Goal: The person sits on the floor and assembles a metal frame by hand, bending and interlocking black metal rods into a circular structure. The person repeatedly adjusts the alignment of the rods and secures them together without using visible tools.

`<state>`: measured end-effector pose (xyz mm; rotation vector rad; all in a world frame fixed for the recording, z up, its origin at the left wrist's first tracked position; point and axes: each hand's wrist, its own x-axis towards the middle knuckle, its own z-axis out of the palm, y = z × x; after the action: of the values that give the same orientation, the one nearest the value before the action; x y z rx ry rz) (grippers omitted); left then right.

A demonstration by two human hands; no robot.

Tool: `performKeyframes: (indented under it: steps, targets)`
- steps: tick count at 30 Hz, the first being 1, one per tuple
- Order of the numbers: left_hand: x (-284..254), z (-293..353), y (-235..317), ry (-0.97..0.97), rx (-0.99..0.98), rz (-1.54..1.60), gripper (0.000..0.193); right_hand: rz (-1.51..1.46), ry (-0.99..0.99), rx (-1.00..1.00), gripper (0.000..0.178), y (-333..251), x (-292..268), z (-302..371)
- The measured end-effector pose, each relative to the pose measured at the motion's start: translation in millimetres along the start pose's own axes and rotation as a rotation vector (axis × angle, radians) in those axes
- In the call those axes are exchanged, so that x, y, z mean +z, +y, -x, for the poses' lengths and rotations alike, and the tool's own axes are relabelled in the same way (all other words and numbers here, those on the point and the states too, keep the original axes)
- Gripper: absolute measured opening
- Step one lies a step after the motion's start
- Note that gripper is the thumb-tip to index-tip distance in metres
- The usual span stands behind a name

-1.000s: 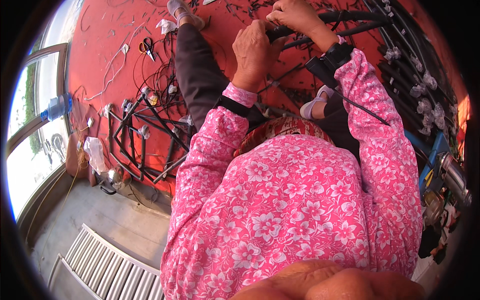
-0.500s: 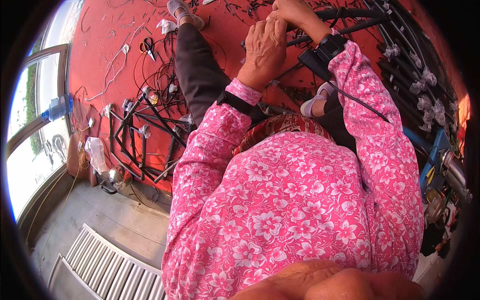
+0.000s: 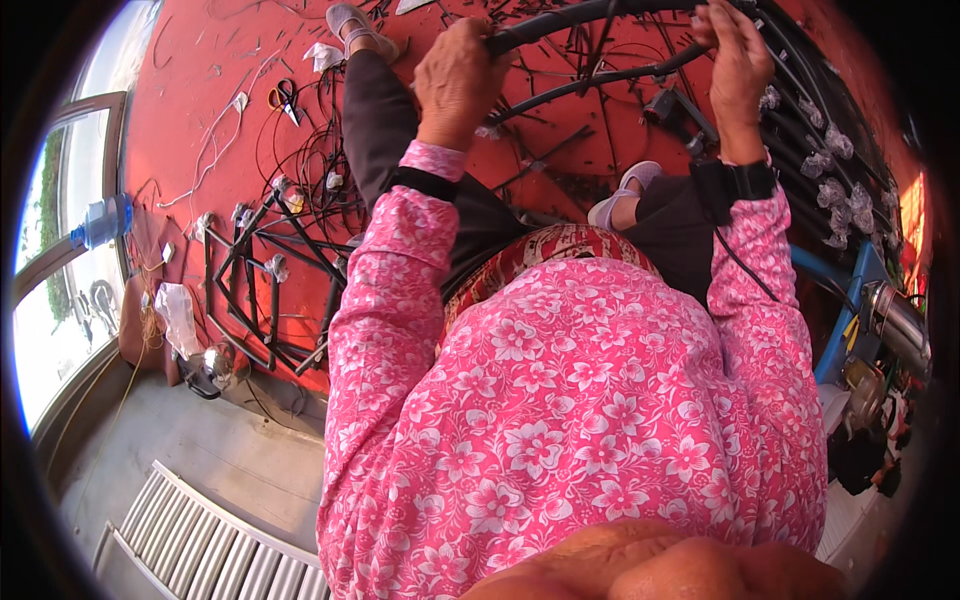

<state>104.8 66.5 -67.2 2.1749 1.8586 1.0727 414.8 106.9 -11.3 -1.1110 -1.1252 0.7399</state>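
Note:
A thick black cable bundle (image 3: 580, 18) arcs across the top of the view, and a thinner black branch (image 3: 600, 80) runs below it. My left hand (image 3: 460, 85) is closed round the bundle's left end. At the right, my right hand (image 3: 738, 80) has its fingers curled at the bundle's other side, where the thinner branch also reaches; its exact hold is partly cut off by the frame's top. The bundle is spread between my hands, above the red floor and beyond my knees.
Scissors (image 3: 285, 100) lie on the red floor (image 3: 200, 110) at the left, near tangled thin black wires. Black harnesses (image 3: 270, 290) with plastic-wrapped ends lie closer. More black cables with wrapped ends (image 3: 835, 200) lie right, beside a blue metal frame (image 3: 850, 310). A white slatted rack (image 3: 210, 530) stands lower left.
My hands were together at the top middle; now they are wide apart. The left has moved left and down, the right has moved right, with the cable bundle stretched out between them.

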Motion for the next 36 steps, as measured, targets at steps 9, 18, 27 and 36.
performKeyframes:
  steps: [9,18,27,36]
  targets:
    - [-79,10,-32,0.022,-0.182,-0.064,0.038,0.268,0.111,0.427,0.022,83,-92,56]
    - [-187,-10,-10,0.117,-0.101,0.017,0.047,1.209,-0.353,-0.581,0.024,110,2,55]
    - [-240,-6,-20,0.254,-0.105,0.029,0.045,1.236,-0.694,-0.233,0.017,100,27,40]
    - [-238,-15,-61,0.398,-0.354,-0.117,0.047,0.726,-0.694,0.213,0.028,-7,12,92]
